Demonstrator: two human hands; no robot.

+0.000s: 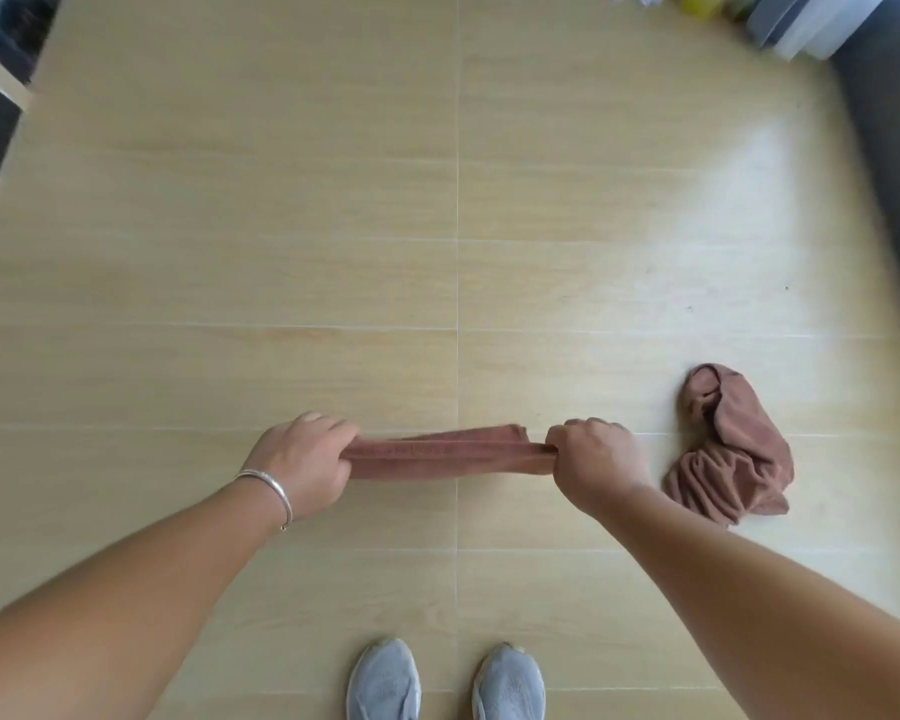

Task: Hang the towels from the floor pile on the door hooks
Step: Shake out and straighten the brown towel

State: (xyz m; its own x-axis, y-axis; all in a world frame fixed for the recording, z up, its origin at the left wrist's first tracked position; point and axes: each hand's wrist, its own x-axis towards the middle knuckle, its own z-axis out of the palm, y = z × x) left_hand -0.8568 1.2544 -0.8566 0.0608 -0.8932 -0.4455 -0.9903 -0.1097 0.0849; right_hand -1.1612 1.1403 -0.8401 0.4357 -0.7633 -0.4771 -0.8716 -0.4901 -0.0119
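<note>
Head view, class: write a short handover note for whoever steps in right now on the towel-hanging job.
Left hand and right hand each grip one end of a reddish-brown terry towel, stretched flat between them above the pale wood-look floor.
A second crumpled reddish-brown towel lies on the floor to the right.
Door hooks are out of view.
Done: one towel picked up.
Left: hang it, then fetch and hang the second.

Matt brown terry-cloth towel (pixel 445 456), glossy wood-look floor (pixel 281 252), metal bracelet (pixel 268 491)
</note>
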